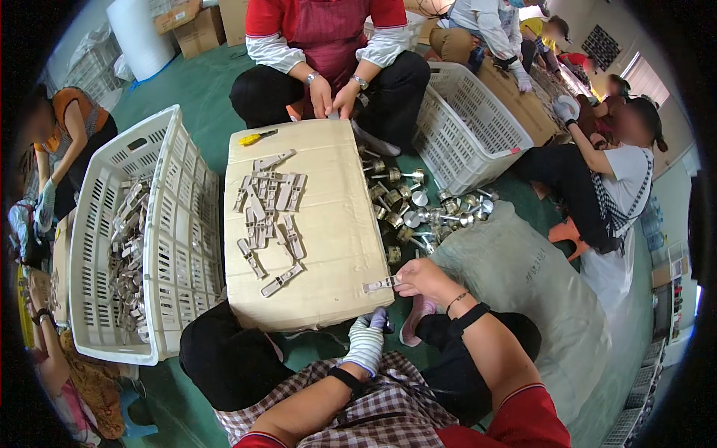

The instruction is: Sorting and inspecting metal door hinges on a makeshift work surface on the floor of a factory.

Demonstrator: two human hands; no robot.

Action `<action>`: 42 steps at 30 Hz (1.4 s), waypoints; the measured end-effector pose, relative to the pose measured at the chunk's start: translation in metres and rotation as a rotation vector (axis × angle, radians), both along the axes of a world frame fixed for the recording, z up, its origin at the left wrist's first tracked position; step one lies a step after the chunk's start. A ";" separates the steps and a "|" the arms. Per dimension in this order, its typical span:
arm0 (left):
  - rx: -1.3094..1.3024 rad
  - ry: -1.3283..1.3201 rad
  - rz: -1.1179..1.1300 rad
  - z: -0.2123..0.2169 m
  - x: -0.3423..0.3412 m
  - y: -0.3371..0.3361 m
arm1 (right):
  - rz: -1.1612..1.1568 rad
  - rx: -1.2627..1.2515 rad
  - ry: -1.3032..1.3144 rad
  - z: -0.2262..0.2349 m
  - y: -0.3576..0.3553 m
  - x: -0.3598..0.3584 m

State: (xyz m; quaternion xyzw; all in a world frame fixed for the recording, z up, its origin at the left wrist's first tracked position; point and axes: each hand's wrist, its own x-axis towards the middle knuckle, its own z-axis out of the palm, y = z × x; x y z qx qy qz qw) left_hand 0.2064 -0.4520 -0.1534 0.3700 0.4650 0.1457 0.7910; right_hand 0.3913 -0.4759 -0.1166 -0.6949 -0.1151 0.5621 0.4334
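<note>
In our right hand (pixel 427 281) we held a small grey piece (pixel 379 284) by one end, the fingers pinched on it, over the lower right edge of the cardboard-topped bench (pixel 328 224). Our left hand (pixel 364 343), in a striped glove, was just beyond the bench's near edge, beside a dark object (pixel 388 322); we could not tell whether its fingers had closed on that. Before us, similar grey pieces (pixel 261 198) lay in a loose heap, with a yellow-handled tool (pixel 258 138) near the far edge. On our left, a white crate (pixel 166 261) held more of them. To the right of the bench lay shiny metal parts (pixel 427 213) and a bulging sack (pixel 523 284). Opposite us sat a co-worker (pixel 328 45), both hands near the far edge.
</note>
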 end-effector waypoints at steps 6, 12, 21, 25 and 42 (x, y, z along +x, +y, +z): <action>-0.019 -0.002 -0.009 0.003 -0.002 0.001 | -0.022 -0.015 -0.034 0.005 0.001 -0.004; 0.006 0.028 -0.043 -0.002 -0.001 -0.002 | 0.049 -0.060 -0.112 0.008 -0.002 -0.003; 0.122 0.072 -0.076 -0.007 -0.002 0.001 | 0.122 -0.101 -0.071 0.000 -0.003 0.004; 0.055 0.074 -0.100 0.011 -0.002 0.004 | 0.119 -0.126 -0.191 0.010 -0.010 0.011; 0.781 0.174 -0.955 -0.041 -0.017 0.001 | 0.920 0.615 -1.506 0.025 0.161 -0.159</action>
